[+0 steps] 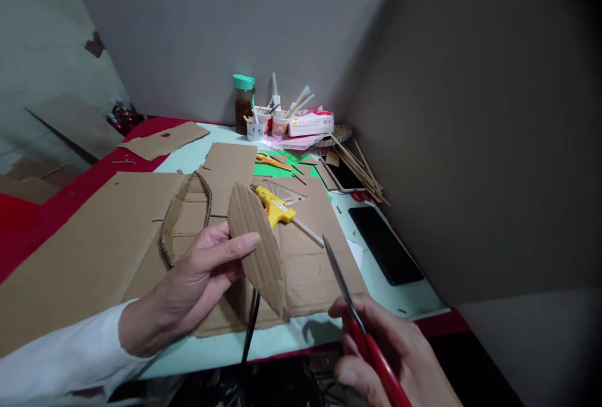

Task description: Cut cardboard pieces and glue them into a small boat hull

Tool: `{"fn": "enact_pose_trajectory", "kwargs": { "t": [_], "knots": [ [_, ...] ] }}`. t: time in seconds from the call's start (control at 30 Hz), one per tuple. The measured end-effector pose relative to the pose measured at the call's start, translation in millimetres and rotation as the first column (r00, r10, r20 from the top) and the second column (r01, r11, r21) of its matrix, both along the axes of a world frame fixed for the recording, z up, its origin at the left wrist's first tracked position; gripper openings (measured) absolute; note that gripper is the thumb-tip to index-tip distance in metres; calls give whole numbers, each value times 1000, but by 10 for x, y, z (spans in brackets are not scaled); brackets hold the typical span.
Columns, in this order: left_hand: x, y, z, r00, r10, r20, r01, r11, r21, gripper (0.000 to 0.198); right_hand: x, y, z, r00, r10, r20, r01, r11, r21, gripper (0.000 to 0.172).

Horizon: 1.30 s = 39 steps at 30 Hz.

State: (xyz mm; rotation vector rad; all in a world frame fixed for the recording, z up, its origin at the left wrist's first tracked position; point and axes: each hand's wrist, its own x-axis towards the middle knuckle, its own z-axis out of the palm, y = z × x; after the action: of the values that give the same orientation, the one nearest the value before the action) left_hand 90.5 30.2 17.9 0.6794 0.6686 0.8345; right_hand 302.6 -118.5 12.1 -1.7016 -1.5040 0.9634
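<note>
My left hand (202, 275) pinches a leaf-shaped piece of cardboard (263, 250) between thumb and fingers, tilted above the table. At the lower right, my right hand (385, 344) grips red-handled scissors (345, 288), whose blades look closed and point up and away, apart from the cardboard piece. Just beyond my left hand, a boat-shaped cardboard frame (188, 212) lies on the cardboard sheets. Behind the held piece sits a yellow glue gun (275, 205) with a glue stick in its back end.
Large cardboard sheets (94, 225) cover the left and middle. Orange scissors (273, 161), a triangle ruler (286, 192), a black phone (385, 245), a tablet (348, 175) and wooden sticks (360, 169) lie beyond and right. A bottle (243, 106), cups (279, 125) and a tissue pack (311, 123) stand at the back.
</note>
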Motion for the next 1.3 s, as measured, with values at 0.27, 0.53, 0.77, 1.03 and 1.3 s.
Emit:
{"fn": "enact_pose_trajectory", "kwargs": {
  "t": [0.27, 0.53, 0.77, 1.03, 1.3],
  "knots": [
    [-9, 40, -4, 995, 95, -5, -95, 994, 61, 31, -269, 515, 224, 982, 182, -51, -182, 983, 12, 52],
    [-33, 150, 7, 986, 163, -30, -161, 984, 79, 30, -310, 857, 107, 931, 365, 21, -365, 930, 45, 71],
    [-69, 155, -3, 987, 161, -26, -159, 985, 70, 23, -330, 969, 65, 952, 304, 35, -304, 953, 2, 28],
    [-56, 177, -52, 987, 162, 9, -162, 986, 49, 17, -340, 1007, 11, 956, 295, -6, -295, 955, -21, 35],
    [-36, 181, -54, 980, 198, 8, -198, 980, 7, 8, -362, 991, 19, 937, 347, -51, -345, 938, 31, 38]
  ]
}}
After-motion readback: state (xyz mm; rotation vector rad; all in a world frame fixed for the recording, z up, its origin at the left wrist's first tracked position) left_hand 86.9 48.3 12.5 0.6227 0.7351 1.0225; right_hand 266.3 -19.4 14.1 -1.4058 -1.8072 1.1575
